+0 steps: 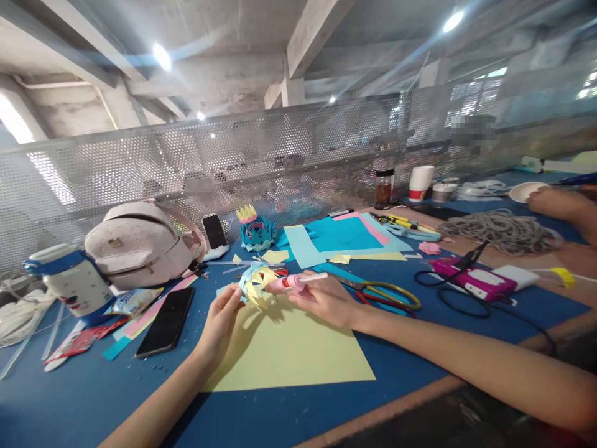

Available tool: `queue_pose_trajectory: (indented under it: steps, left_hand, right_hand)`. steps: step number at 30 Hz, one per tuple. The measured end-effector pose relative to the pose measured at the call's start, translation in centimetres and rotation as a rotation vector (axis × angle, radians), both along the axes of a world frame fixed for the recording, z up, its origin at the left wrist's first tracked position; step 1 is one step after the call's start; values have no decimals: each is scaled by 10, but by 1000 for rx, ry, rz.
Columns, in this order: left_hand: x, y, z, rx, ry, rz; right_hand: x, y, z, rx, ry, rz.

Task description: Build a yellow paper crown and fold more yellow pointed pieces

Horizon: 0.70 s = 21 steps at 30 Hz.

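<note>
Black phone [165, 322] lies flat on the blue table [69, 404], left of your hands. Your left hand [219, 323] pinches the blue-and-yellow paper flower [254, 283], held up over the yellow sheet [289, 354]. Your right hand [321, 298] grips the pink glue pen [298, 282], tip touching the flower. Scissors [382, 292] lie just right of that hand.

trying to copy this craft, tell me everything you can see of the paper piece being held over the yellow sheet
The small folded paper flower of pale blue and yellow pointed petals looks like thin craft paper, with spiky tips fanning outward. It is held above the large pale yellow paper sheet on the blue table. The left hand pinches its lower left edge; the right hand presses a pink glue stick against its right side. Its underside is hidden.
</note>
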<state>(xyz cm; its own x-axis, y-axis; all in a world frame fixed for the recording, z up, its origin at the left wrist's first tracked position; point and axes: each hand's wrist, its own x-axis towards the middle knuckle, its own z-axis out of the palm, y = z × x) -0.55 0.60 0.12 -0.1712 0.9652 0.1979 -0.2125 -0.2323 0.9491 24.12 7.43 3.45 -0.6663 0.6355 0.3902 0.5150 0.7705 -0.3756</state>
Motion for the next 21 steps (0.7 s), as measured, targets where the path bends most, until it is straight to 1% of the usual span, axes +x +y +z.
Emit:
queue_pose_trajectory:
  steps: [13, 21]
  left_hand:
    - [-2, 0, -1, -7, 15, 19]
    - [-2, 1, -2, 1, 26, 17]
  right_hand:
    - [0, -1, 0, 17, 49, 30]
    - [0, 2, -9, 138, 17, -11]
